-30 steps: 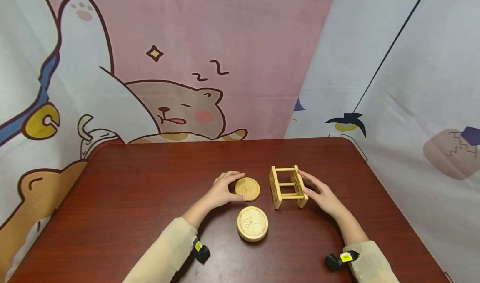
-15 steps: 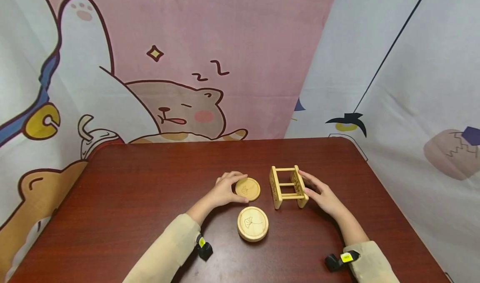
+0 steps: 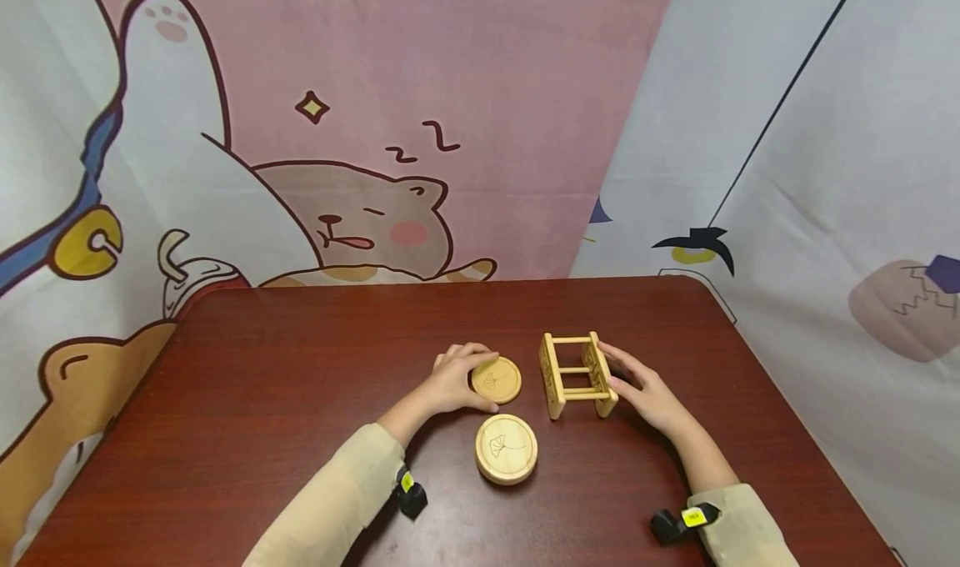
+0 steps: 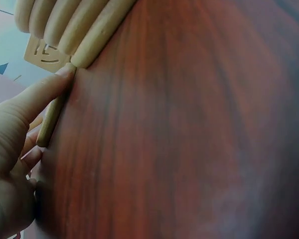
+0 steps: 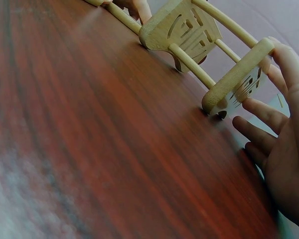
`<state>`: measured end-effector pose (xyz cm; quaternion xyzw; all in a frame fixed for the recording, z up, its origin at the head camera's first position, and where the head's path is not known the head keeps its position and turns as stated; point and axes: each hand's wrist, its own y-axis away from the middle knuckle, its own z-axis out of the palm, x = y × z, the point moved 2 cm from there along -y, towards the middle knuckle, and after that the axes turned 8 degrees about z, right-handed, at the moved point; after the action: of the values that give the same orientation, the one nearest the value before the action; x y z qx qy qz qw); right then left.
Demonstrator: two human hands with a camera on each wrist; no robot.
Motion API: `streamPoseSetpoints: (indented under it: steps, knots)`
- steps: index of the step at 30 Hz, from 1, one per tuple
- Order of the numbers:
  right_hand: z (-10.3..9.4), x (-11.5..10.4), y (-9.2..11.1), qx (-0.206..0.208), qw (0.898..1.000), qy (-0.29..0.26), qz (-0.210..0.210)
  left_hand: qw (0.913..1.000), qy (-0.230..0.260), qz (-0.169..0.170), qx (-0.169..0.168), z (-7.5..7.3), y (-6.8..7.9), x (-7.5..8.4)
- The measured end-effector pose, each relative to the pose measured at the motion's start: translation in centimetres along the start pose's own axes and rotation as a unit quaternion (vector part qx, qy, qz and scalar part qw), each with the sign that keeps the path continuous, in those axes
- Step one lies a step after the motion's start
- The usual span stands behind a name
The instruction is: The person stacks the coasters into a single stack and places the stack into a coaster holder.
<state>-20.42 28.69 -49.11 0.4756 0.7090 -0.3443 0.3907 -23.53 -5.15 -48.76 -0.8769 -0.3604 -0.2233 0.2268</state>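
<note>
Fingers and thumb of my left hand [image 3: 447, 383] curve round the edge of one round wooden coaster [image 3: 497, 379] with a ginkgo leaf design, lying flat on the table. In the left wrist view, the thumb meets the rim of that coaster [image 4: 52, 122]. A stack of several matching coasters [image 3: 506, 449] stands just nearer to me. To the right is a small wooden coaster rack [image 3: 553, 379] with cut-out side panels joined by dowels. My right hand [image 3: 656, 400] touches the outer face of its right panel, fingers fairly straight, as the rack [image 5: 182, 30] shows in the right wrist view.
The dark red wooden table [image 3: 300, 400] spreads widely on the left and in front. Behind it hangs a cartoon-printed cloth [image 3: 525, 133], close to the table's far and right edges. Each wrist wears a black camera on a strap.
My left hand has slid slightly right, bringing thumb and forefinger further round the single coaster. The coaster, stack, rack and right hand stay where they were.
</note>
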Motion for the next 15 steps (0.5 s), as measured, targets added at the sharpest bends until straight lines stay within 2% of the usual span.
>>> streamPoseSetpoints:
  steps: [15]
  knots:
    - [0.02, -0.35, 0.1, -0.002, 1.0, -0.002, -0.012, 0.9999, -0.014, -0.003, -0.002, 0.24, -0.11, -0.14]
